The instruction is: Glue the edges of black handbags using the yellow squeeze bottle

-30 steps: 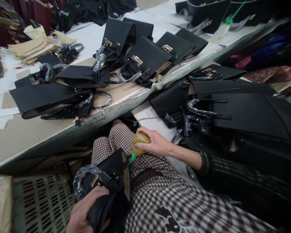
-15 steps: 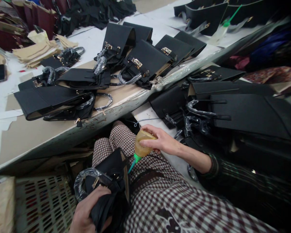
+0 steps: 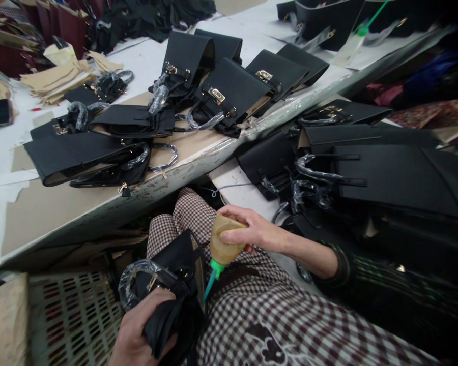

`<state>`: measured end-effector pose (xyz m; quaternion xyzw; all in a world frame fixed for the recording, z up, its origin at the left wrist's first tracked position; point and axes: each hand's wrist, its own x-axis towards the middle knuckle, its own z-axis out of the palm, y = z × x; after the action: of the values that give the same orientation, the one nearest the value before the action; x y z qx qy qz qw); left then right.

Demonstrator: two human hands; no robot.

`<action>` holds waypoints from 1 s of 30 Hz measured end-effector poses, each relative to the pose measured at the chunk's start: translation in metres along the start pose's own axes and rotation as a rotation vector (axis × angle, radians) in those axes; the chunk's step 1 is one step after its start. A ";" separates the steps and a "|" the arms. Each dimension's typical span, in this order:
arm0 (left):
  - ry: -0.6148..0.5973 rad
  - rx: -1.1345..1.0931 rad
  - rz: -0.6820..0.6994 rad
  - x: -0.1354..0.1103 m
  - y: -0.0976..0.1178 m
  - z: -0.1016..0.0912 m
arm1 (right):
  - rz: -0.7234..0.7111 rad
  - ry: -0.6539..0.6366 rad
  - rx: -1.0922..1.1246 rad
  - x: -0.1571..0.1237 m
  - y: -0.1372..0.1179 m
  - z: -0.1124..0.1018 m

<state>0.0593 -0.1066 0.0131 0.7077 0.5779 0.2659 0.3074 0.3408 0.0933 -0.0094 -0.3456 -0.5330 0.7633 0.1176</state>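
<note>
On my lap lies a black handbag (image 3: 179,259), its looped handle (image 3: 127,284) wrapped in clear plastic. My left hand (image 3: 141,328) is closed round the bag's gathered black material at the lower left. In my right hand (image 3: 248,229) I grip a squeeze bottle (image 3: 225,241) of yellowish-brown liquid, held tilted with its nozzle down. Its green cap (image 3: 217,267) leads into a thin blue-green tip (image 3: 209,287), which is at the bag's open right edge. Whether liquid is coming out I cannot make out.
Several black handbags (image 3: 232,89) lie on the worktable (image 3: 19,218) ahead, and more black bags (image 3: 397,178) are piled at my right. A plastic crate (image 3: 72,315) stands at lower left. Another green-tipped bottle (image 3: 349,48) is at the far right.
The bottle has tipped more upright, and its nozzle tip has moved down along the bag's edge towards me. My left hand keeps its hold on the bag.
</note>
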 end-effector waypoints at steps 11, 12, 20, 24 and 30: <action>0.090 -0.039 -0.070 -0.002 0.002 0.001 | -0.077 0.051 0.248 -0.011 0.011 0.018; 0.099 -0.050 -0.076 -0.003 0.003 0.002 | -0.085 0.066 0.257 -0.011 0.013 0.019; 0.150 -0.035 -0.067 0.000 0.000 0.003 | -0.098 0.165 0.288 -0.012 0.014 0.023; 0.170 -0.049 -0.036 0.003 0.001 0.003 | -0.095 0.158 0.316 -0.015 0.011 0.023; 0.216 0.012 -0.251 -0.010 -0.001 -0.004 | -0.034 0.072 0.641 -0.013 0.016 0.019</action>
<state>0.0545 -0.1155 0.0149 0.5990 0.6931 0.2965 0.2700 0.3403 0.0660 -0.0147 -0.3091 -0.2667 0.8774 0.2519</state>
